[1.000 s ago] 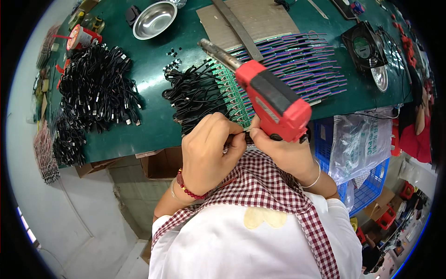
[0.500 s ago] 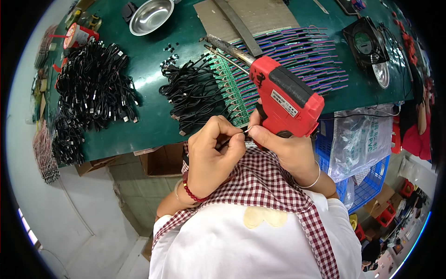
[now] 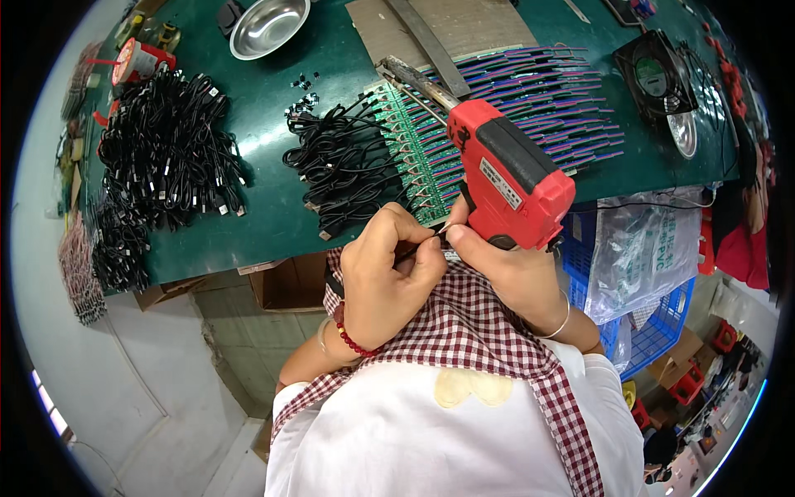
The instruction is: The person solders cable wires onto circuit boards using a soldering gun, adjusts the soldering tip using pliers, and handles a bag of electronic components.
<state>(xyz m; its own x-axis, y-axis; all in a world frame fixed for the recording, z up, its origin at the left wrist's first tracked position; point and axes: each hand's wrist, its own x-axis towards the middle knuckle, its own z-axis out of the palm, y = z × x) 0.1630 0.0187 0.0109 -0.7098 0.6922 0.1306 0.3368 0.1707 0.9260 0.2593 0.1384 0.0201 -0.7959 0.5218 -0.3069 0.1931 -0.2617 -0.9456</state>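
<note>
A thin black cable point(image 3: 439, 234) sits between the two hands, just in front of the desk's near edge; only a short stretch shows at the fingertips, and its end is too small to make out. The left hand point(image 3: 383, 277) pinches it between thumb and forefinger, with the other fingers curled in toward the palm and partly out of sight. The right hand point(image 3: 517, 277) brings its thumb and forefinger together at the cable's far end; whether they grip the cable itself or something finer, I cannot tell. That same hand also holds a red soldering gun point(image 3: 513, 178), whose handle is largely hidden, as are the fingers around it.

The gun's barrel points up and left over a row of green circuit boards point(image 3: 403, 145) and covers part of the coloured wires point(image 3: 546, 108) running right from them. Black cables point(image 3: 344, 161) lie bunched to the boards' left, too tangled to count. Farther left on the green desk point(image 3: 224, 257) is a larger heap of black cables point(image 3: 161, 141). Beyond the boards, a metal bar point(image 3: 431, 50) crosses a brown sheet point(image 3: 489, 29), both cut off by the top edge.
</note>
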